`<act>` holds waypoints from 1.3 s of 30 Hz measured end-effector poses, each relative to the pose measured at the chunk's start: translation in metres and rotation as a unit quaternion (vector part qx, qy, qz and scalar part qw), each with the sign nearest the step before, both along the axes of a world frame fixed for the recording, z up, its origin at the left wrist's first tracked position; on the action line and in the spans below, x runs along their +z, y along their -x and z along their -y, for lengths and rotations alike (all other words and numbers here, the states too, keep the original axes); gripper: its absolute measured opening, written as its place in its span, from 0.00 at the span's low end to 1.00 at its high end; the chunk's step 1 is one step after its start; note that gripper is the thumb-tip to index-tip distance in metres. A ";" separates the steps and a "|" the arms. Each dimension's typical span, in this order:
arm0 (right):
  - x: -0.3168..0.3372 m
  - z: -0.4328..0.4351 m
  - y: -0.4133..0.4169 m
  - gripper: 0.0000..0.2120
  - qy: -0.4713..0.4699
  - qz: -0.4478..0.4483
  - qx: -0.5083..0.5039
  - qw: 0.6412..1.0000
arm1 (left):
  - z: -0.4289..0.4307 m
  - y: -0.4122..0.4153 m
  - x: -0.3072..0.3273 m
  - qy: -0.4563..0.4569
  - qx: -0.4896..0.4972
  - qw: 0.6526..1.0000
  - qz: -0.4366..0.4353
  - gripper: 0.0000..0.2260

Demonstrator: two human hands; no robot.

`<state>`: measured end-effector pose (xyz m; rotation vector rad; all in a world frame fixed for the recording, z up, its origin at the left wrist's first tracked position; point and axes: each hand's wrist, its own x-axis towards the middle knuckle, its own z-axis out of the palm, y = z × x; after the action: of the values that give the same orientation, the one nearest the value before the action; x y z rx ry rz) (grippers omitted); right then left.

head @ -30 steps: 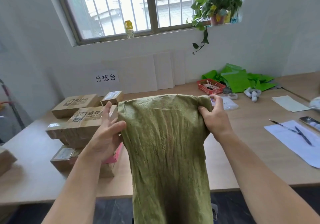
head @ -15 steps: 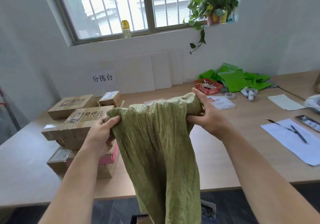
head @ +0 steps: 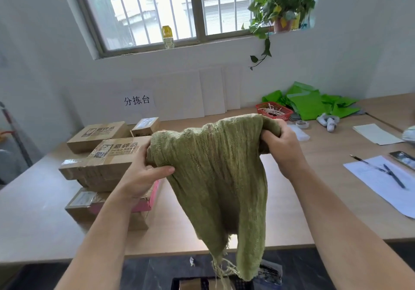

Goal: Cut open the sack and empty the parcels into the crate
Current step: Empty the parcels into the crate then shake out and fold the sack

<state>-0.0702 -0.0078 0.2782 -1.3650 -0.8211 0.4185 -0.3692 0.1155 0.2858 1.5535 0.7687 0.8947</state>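
Note:
A limp olive-green woven sack (head: 220,177) hangs in front of me over the table's near edge, its frayed open end dangling at the bottom. My left hand (head: 143,173) grips its bunched upper left corner, and my right hand (head: 280,146) grips the gathered upper right corner. Below the sack, at the bottom of the view, the top of a dark crate (head: 202,284) shows with brown parcels inside. Cardboard parcels (head: 105,161) are stacked on the table to the left of my left hand.
The wooden table (head: 303,211) runs left to right under a barred window. A red basket (head: 275,111), green bags (head: 310,103), tape roll (head: 302,124), papers with a pen (head: 386,175) and a phone (head: 403,158) lie to the right. A potted plant (head: 283,8) sits on the sill.
Both hands have gathered the sack's top edge, bunching it and pulling more fabric up. The sack hangs shorter, and its frayed end now shows above the crate.

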 end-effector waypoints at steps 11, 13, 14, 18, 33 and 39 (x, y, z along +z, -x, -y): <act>-0.001 0.006 0.002 0.48 0.013 -0.026 0.115 0.993 | -0.005 -0.013 -0.004 0.085 0.102 0.988 0.073 0.06; -0.001 0.010 0.004 0.49 0.026 0.020 0.164 0.986 | -0.008 -0.012 -0.003 0.095 0.119 0.985 0.084 0.06; -0.001 0.011 0.006 0.50 0.037 0.042 0.177 0.983 | -0.009 -0.012 -0.003 0.100 0.128 0.983 0.091 0.08; 0.000 0.012 0.010 0.51 0.071 0.123 0.173 0.975 | -0.014 -0.008 -0.003 0.115 0.150 0.978 0.089 0.24; 0.011 0.020 0.018 0.58 0.100 0.303 0.183 0.930 | -0.013 0.008 0.003 0.284 0.122 0.951 -0.002 0.10; 0.013 0.014 0.013 0.41 0.089 0.352 0.060 0.930 | -0.005 0.005 0.007 0.227 0.049 0.964 0.133 0.14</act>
<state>-0.0837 -0.0214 0.2914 -1.6652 -1.4891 0.0808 -0.3743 0.1200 0.2926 0.9786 0.7930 0.9013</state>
